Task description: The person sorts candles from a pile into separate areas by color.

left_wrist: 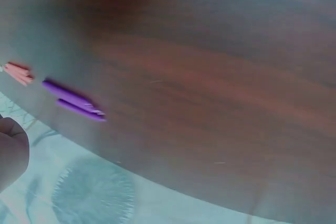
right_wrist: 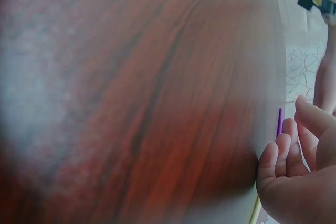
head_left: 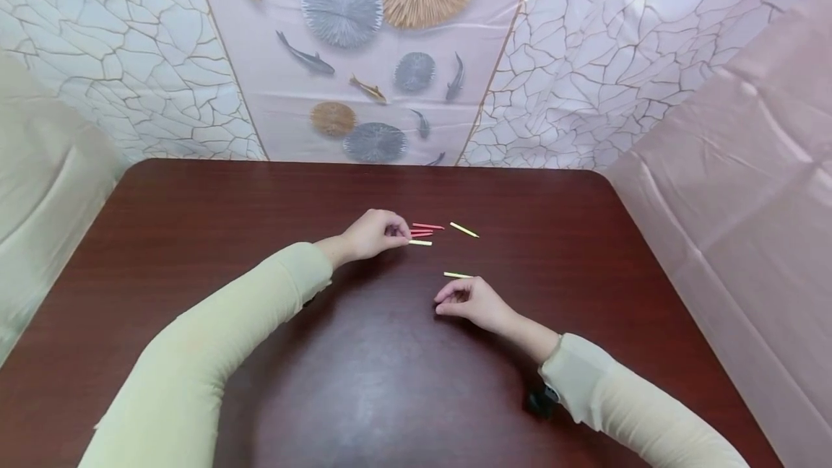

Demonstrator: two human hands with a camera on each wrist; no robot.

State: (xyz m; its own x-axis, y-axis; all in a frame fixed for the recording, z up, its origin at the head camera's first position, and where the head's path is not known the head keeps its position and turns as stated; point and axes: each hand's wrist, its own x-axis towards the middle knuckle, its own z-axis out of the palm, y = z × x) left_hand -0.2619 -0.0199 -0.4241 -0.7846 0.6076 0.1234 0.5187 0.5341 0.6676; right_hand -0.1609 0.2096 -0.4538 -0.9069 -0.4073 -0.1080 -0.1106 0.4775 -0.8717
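Observation:
Over the middle of the table, my left hand (head_left: 378,234) has its thumb and fingertips closed at the near end of a short pale yellow stick (head_left: 421,243). Just behind it lie several thin red sticks (head_left: 427,226), partly hidden by the fingers. My right hand (head_left: 479,303) is loosely curled with nothing in its grasp, beside another yellow stick (head_left: 457,275) that it partly covers. In the right wrist view its fingers (right_wrist: 283,156) bend at the lower right, near a purple stick (right_wrist: 280,121). The left wrist view shows two purple sticks (left_wrist: 73,98) with narrow tips and a pinkish bundle (left_wrist: 18,73).
A third yellow stick (head_left: 464,230) with a narrow tip lies slanted to the right of the red ones. The dark brown table (head_left: 195,201) reaches back to a patterned cloth wall (head_left: 416,92), with a pale cloth (head_left: 734,237) along its right side.

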